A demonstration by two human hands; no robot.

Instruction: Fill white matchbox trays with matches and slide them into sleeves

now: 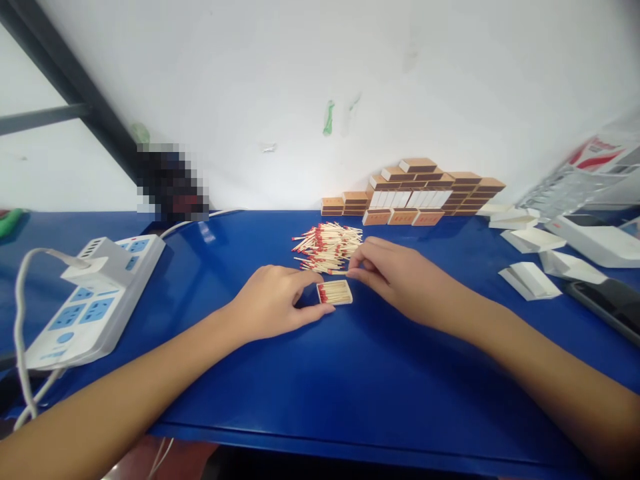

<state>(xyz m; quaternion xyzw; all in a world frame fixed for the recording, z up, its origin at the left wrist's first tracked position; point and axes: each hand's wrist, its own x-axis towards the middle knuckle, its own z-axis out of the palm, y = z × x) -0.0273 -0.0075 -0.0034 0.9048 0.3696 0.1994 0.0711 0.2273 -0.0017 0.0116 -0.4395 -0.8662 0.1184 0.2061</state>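
A small matchbox tray (pixel 349 299) lies on the blue table, holding a row of matches with red heads to the left. My left hand (pixel 273 300) steadies it, index finger at its far edge and thumb along its near edge. Just beyond the tray, my right hand (pixel 387 270) pinches a single match (pixel 339 273) between thumb and fingertips, its red head pointing left. Behind both hands spreads a loose pile of red-headed matches (pixel 330 243). My right fingers hide part of the pile's right side.
Several matchboxes (pixel 417 179) are stacked against the wall. To the right lie folded white papers (pixel 530 280), a white box (pixel 600 240), a dark phone (pixel 607 303) and a plastic-wrapped pack (pixel 575 173). A power strip (pixel 100 307) with a white cable occupies the left.
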